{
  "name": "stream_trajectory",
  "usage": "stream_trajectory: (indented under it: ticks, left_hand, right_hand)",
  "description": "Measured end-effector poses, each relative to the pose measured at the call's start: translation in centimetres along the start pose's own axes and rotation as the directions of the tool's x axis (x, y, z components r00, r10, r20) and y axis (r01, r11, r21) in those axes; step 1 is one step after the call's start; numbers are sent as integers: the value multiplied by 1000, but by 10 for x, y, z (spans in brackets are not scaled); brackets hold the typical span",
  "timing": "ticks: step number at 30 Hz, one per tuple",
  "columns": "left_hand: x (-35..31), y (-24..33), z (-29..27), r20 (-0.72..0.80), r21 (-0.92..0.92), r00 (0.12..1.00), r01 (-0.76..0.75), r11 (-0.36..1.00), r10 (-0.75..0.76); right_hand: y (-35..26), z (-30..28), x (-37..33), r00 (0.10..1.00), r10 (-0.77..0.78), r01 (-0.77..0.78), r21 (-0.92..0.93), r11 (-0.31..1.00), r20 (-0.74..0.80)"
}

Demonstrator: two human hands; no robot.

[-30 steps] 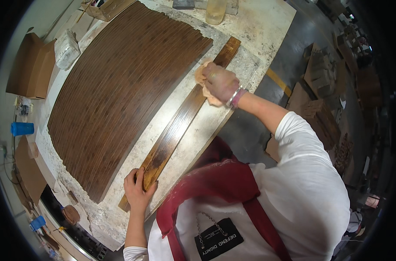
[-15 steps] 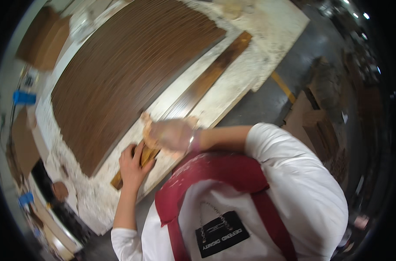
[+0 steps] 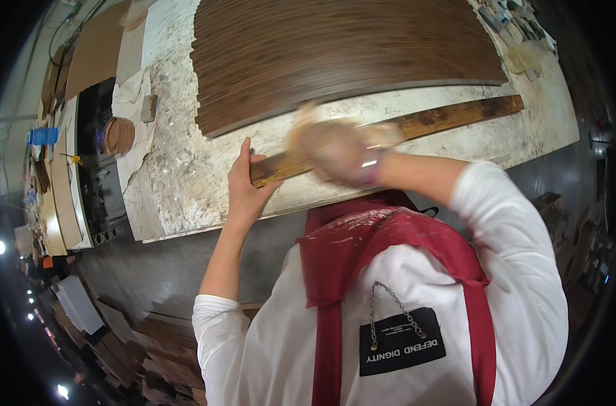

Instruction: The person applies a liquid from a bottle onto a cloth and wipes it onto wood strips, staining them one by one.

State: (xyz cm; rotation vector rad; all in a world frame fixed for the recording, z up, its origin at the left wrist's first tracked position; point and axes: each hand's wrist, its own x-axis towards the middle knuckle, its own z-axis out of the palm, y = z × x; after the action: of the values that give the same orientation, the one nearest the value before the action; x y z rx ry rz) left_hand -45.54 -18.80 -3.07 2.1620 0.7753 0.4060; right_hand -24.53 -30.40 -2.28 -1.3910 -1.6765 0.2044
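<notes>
The long narrow wooden strip [image 3: 396,132] lies across the stained work surface [image 3: 186,176], just in front of the big dark veneer panel [image 3: 335,54]. Judging by the pose, the strip is being wiped or rubbed along its length, and this goes best with the near end pinned firmly and the cloth kept flat on the wood with even pressure along the grain.

The left hand [image 3: 244,183] reaches forward with a nearly straight arm, its grip closed on the strip's near end, thumb and fingers pinching it against the surface. The right hand [image 3: 338,149] is motion-blurred, elbow bent outward; it presses a pale cloth pad [image 3: 308,132] onto the strip, though I cannot tell how its fingers lie.
</notes>
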Motion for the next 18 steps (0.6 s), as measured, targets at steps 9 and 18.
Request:
stream_trajectory:
  ticks: [9,18]
  left_hand:
    - [-1,-32,1,-65,-88,992,-118,989,112]
    - [5,31,-19,202,566,954,-298,769,221]
  right_hand:
    - [-6,-52,-29,925,319,-262,-261,929,207]
    - [88,-296,-187,119,737,-991,-123,49,-666]
